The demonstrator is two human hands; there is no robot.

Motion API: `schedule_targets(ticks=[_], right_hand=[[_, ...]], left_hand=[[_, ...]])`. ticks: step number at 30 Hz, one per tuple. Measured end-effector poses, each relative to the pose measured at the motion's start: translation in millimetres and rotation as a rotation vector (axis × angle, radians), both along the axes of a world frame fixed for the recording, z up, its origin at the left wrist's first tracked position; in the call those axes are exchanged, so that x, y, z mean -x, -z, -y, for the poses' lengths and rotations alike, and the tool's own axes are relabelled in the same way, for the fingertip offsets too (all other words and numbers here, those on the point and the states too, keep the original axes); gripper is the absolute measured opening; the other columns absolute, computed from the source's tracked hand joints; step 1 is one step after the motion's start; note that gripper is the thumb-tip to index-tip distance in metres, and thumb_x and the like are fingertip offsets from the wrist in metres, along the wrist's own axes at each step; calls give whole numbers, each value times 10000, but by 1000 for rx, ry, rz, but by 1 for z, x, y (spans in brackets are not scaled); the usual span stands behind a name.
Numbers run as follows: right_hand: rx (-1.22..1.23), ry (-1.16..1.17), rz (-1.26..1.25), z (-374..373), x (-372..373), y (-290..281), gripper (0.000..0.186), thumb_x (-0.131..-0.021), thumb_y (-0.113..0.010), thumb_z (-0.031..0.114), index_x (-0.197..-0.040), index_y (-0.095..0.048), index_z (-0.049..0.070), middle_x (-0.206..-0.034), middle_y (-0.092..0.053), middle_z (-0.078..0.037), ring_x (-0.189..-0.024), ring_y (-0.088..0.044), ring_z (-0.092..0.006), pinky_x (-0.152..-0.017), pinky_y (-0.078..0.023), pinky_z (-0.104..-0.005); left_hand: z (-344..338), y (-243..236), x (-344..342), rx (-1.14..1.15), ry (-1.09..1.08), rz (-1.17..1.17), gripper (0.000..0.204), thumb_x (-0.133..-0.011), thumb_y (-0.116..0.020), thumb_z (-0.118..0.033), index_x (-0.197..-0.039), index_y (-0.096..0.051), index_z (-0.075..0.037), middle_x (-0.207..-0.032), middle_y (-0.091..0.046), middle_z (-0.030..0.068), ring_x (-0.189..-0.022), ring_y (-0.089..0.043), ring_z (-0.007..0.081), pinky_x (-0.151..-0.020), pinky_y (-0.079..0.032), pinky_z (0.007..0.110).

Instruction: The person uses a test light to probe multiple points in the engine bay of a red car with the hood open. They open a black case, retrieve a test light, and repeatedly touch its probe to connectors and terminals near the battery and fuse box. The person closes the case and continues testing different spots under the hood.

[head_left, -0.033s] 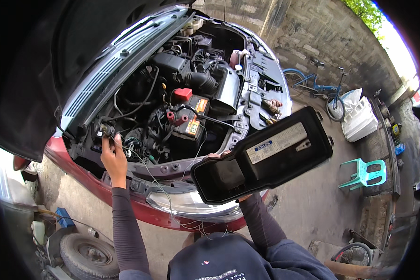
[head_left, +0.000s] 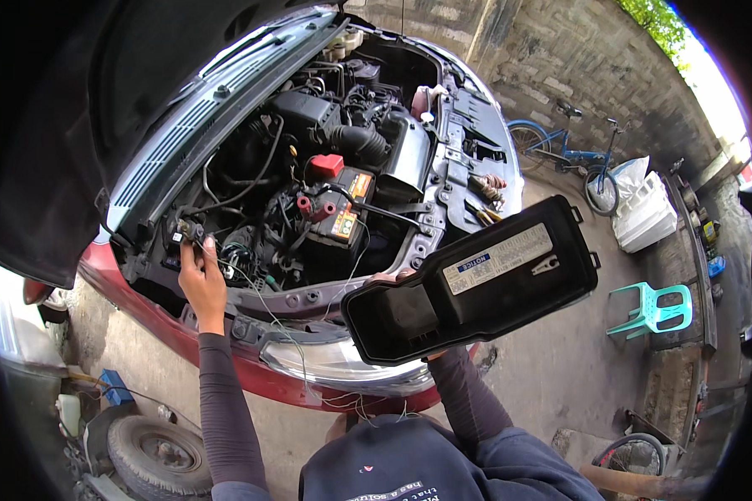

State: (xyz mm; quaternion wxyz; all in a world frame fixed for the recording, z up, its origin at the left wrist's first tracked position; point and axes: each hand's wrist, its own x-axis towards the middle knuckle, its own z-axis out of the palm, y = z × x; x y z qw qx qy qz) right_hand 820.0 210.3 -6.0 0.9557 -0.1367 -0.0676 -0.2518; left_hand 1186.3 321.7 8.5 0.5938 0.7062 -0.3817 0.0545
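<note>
My left hand reaches into the near left corner of the open engine bay. Its thumb and fingers close around a small dark part beside a black housing with a white mark; the fingers partly hide it. Thin wires run close by the hand. A long black fuse box cover, its hollow inside facing up, is held in my right hand. Most of that hand is hidden behind it; some fingers show past the far edge. Inside the cover are a printed label and a small pale fuse puller.
A car battery with a red terminal cover sits mid-bay. Loose wires hang over the headlight. The raised hood stands at left. A spare wheel, green stool and blue bicycle are around the car.
The cover's far right end has dipped slightly toward me. My left hand keeps nearly the same place, having shifted only a little.
</note>
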Motion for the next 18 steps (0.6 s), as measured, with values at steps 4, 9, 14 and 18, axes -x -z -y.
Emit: schedule_targets(ticks=[4,9,14,18], right_hand=[[-276,-293,89,1,-9,-16,536,-978,-614,312,-1379,-566,-40,-1366,-647,-326,-1233,-686,-447,-1083,-566,-547],[-201,-384,188,4,-11,-21,558,-1029,-625,323,-1440,-537,-43,-1370,-668,-224,-1216,-697,-347,-1049,-583,-447],[31,-259,147,16,-12,1,535,-1025,-613,294,-1456,-565,-18,-1421,-643,-210,-1259,-678,-324,-1084,-560,-440],[-115,-376,149,26,-5,16,611,-971,-569,233,-1508,-509,-53,-1496,-576,-298,-1336,-635,-426,-1136,-526,-544]], left_hand=[[-3,0,1,29,51,-23,430,-1122,-630,-253,-1404,-577,67,-1138,-736,121,-995,-661,124,-921,-540,300],[1,2,-2,17,17,-5,408,-1118,-637,-226,-1404,-578,58,-1147,-736,114,-1011,-662,114,-923,-536,293],[4,3,-5,17,32,-45,399,-1123,-626,-228,-1399,-578,56,-1203,-720,125,-1083,-662,133,-976,-534,304],[3,2,-4,7,20,-20,401,-1127,-621,-235,-1399,-580,56,-1231,-722,134,-1116,-669,143,-991,-529,307]])
